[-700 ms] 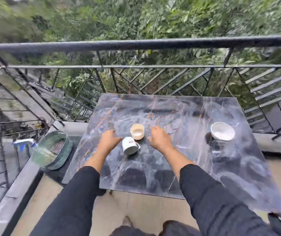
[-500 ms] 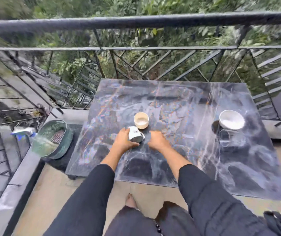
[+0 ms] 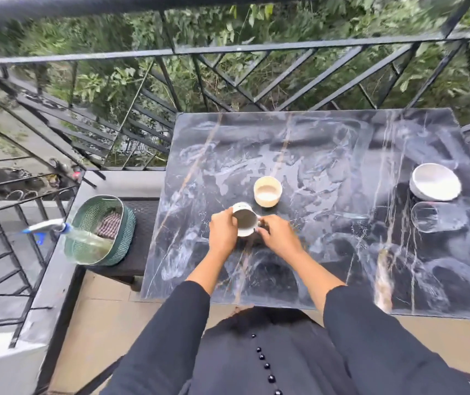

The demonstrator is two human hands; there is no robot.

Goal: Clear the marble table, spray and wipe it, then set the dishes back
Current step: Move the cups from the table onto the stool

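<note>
A dark marble table (image 3: 313, 155) stands against the balcony railing. A white mug (image 3: 244, 219) sits near its front left, its mouth facing me. My left hand (image 3: 223, 233) grips the mug's left side and my right hand (image 3: 278, 238) holds its handle side. Just behind the mug stands a small cream cup (image 3: 267, 191). At the right edge rests a white bowl (image 3: 435, 186), and a clear glass (image 3: 427, 220) lies just in front of it.
A green mesh basket (image 3: 119, 240) with a checked cloth (image 3: 109, 225) sits on a low dark stand left of the table. A spray bottle (image 3: 65, 233) leans across the basket. A black metal railing (image 3: 228, 49) borders the balcony on the far and left sides.
Both hands have closed in on the white mug, which lay on its side and is now tipped up between them. The camera has tilted further down.
</note>
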